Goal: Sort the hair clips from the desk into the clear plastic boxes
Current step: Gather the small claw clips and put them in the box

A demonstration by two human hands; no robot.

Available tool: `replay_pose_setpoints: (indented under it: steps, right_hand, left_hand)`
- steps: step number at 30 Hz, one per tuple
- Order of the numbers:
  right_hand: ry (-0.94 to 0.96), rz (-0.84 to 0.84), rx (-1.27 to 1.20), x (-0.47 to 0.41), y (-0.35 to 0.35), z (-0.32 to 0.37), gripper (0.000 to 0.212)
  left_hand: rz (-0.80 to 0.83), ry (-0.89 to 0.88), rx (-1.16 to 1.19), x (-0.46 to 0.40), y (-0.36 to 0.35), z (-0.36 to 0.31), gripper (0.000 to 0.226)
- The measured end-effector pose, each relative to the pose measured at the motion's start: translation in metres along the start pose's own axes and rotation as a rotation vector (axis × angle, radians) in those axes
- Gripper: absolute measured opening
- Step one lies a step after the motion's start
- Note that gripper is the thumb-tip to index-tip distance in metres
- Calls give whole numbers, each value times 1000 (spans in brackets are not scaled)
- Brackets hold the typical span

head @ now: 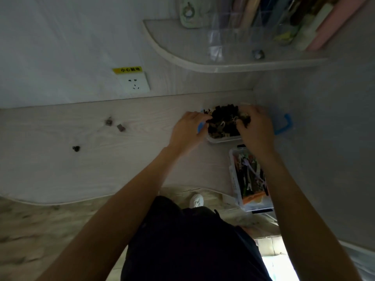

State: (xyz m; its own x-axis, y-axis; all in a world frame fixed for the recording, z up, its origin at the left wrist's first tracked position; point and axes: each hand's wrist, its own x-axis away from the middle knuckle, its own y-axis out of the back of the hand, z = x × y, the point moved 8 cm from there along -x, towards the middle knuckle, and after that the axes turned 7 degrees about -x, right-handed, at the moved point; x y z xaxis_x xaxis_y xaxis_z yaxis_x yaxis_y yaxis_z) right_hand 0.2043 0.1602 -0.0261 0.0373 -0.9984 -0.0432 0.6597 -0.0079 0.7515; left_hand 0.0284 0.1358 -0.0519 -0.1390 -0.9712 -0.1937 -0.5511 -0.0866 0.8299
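left grip (pixel 187 128): fingers curled at the left edge of the far box, touching the dark clips; i cannot tell if it holds any clip.
right grip (pixel 254 126): fingers bent down into the same heap from the right side; closed around clips or only pressing, i cannot tell.
far box (pixel 223 138): clear, on the counter, between the two grips, near the back wall.
dark clips (pixel 225 118): a heap that rises over the rim of the far box.
near box (pixel 236 179): clear, just under the right wrist, close to the counter edge.
mixed clips (pixel 252 177): fill the near box, many colours.
loose clips (pixel 114 124): two small ones on the counter, well left of the left grip.
black clip (pixel 76 148): alone, further left and nearer.
blue lid (pixel 284 122): just right of the right grip.
counter (pixel 101 159): pale wood.
socket (pixel 135 83): on the wall, left of the grips.
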Motion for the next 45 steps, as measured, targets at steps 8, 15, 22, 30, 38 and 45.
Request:
replay_pose_setpoints:
  steps: [8,15,22,30,38,45]
  right_hand:
    - [295,222,-136,37,-94,96,23]
    - [313,649,-26,46,-249,163,39]
    - [305,676,61,16,-332,211,57]
    - [406,605,187,22,-357,218,48]
    - [385,536,100,44,-344,205,18]
    - [-32,387,-305,56,-290,167,20]
  left_hand:
    - [-225,323,-125,93,73,111,17]
    - [-43,798,-339,195,114,273,52]
    - [44,856,-106,200,126,325,45]
    - [69,681,29,179,113,319,34]
    - [117,578,19,161,93,302,26]
    - [123,551,321,136,76,248,19]
